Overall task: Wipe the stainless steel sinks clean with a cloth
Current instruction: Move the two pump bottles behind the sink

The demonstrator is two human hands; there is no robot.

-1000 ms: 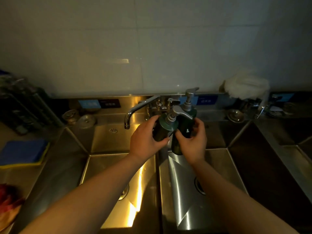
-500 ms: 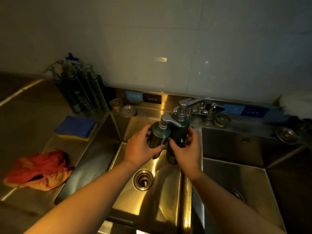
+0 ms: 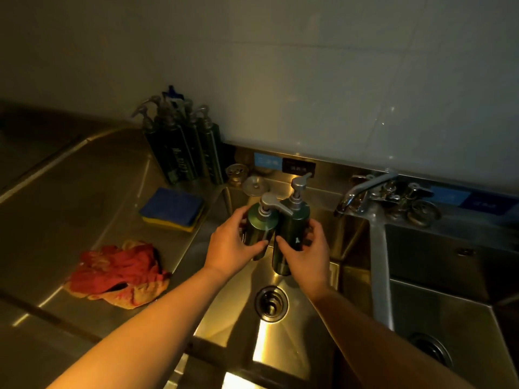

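**Two pump bottles held over the left basin**

Left hand (image 3: 233, 247) wrapped round short dark-green cylindrical pump bottle (image 3: 259, 224), fingers curled behind, thumb across front. Right hand (image 3: 304, 254) closed on taller dark-green pump bottle (image 3: 292, 234), thumb on front face, fingertips round far side. Bottles side by side, touching or nearly so, both w/ matte grey plastic pump heads, spouts pointing right. Held above shiny stainless steel sink basin (image 3: 224, 329), round ribbed drain (image 3: 271, 303) directly below.

Second steel basin (image 3: 438, 265) to the right past a narrow divider ridge; its drain cut off near bottom edge. Chrome swivel tap (image 3: 365, 192) on back ledge btwn basins, valve handles behind it murky in the dim light.

Crumpled red-and-orange cloth (image 3: 118, 272) lying on brushed-steel counter (image 3: 70, 220) left of the sink, well apart from both hands. Blue-topped yellow rectangular sponge (image 3: 172, 209) further back, near basin corner. Cluster of tall dark pump bottles (image 3: 182, 147) upright against pale tiled wall (image 3: 309, 80); labels unreadable. Two small round metal strainer pieces (image 3: 247, 179) on ledge, detail hard to make out. Blue & black tags on splashback, text illegible. Forearms bare.
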